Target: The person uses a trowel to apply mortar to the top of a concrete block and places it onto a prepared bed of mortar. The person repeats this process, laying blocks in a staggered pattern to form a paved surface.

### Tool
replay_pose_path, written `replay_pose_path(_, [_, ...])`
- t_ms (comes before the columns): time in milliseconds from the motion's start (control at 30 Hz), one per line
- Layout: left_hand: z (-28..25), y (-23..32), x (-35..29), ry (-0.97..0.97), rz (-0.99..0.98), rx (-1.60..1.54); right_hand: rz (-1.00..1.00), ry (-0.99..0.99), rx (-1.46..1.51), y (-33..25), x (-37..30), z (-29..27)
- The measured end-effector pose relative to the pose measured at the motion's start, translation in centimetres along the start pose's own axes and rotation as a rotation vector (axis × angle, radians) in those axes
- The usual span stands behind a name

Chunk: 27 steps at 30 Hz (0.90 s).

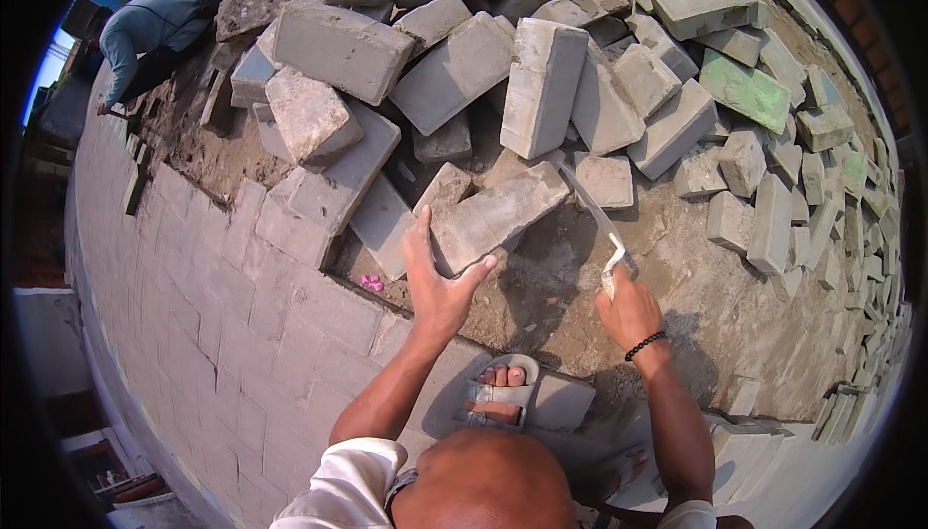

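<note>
My left hand (pixel 440 282) grips the near left end of a grey concrete block (pixel 503 215), its thumb along the near edge. The block slants up to the right, tilted among other blocks. In my right hand (pixel 628 308), fingers wrapped round the handle, is a trowel (pixel 597 208) with a pale bent neck. Its narrow blade, seen nearly edge-on, points up and left toward the block's far end; whether they touch I cannot tell. Bare sandy soil (pixel 570 287) lies below the block and between my hands.
A heap of loose concrete blocks (pixel 454 70) fills the far side, one of them green-stained (pixel 744 91). Laid paving (pixel 222 336) spreads to the left, with a small pink thing (pixel 371 282) by its edge. My sandalled foot (pixel 500 389) is near. Another person (pixel 159 36) bends down at far left.
</note>
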<state>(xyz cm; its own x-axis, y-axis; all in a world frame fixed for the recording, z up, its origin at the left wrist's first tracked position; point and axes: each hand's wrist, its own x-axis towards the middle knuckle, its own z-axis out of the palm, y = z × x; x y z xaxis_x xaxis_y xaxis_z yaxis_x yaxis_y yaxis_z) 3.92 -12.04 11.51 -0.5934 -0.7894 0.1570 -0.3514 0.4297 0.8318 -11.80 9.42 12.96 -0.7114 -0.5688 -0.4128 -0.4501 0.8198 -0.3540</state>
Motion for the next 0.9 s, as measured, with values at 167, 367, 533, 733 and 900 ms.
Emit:
replay_pose_path(167, [0.4,0.1,0.0,0.008,-0.046,-0.018,-0.179,-0.016,0.123,-4.3,-4.7,-2.9])
replay_pose_path(367, [0.8,1.0,0.8,-0.001,-0.074,-0.085,-0.052,0.032,0.125,-0.2,-1.4,2.2])
replay_pose_path(533, [0.1,1.4,0.9,-0.02,-0.068,-0.004,-0.018,0.032,0.286,-4.0,-3.8,0.0])
replay_pose_path(733, [0.9,0.4,2.5,0.05,-0.156,-0.125,-0.057,0.05,0.251,-2.7,-5.2,4.4])
replay_pose_path(900, [0.5,0.0,3.3,0.044,-0.122,-0.063,-0.025,0.159,0.355,-1.8,-4.0,3.2])
